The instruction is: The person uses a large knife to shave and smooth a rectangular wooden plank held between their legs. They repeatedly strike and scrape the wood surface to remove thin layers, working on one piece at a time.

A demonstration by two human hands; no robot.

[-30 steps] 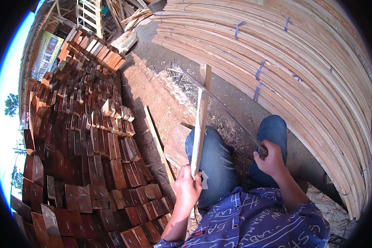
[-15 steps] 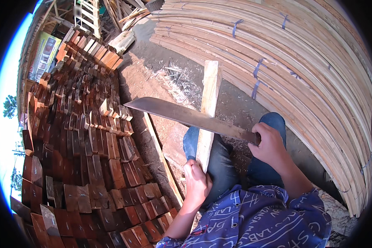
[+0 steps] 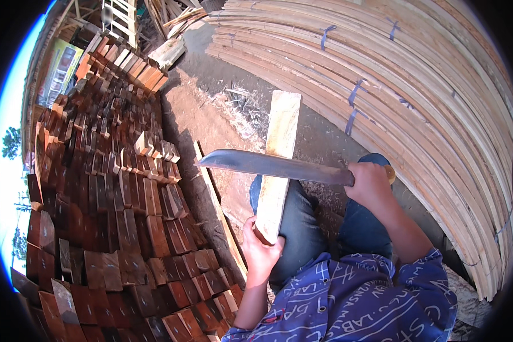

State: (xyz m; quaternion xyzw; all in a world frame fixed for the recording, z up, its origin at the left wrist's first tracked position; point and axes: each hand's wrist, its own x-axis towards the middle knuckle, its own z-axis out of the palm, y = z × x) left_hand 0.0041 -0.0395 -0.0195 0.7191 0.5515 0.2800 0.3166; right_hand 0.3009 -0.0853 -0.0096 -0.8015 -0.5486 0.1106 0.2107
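My right hand is closed around the wooden handle of a machete, whose long dark blade points left. That blade crosses over the middle of a pale wooden board; whether it touches the wood I cannot tell. My left hand grips the board's near end between thumb and fingers, beside my left thigh. The board slants away from me, its far end above the ground, its broad face showing.
Stacked reddish-brown timber fills the left side. Long pale wood strips, bundled with blue ties, curve along the right. Wood shavings lie on the ground ahead. A thin batten lies beside the timber stack.
The board has turned so its broad face shows more, and its far end has shifted left. The machete blade has swung to lie more level, its tip moving right. My left hand's grip has opened wider.
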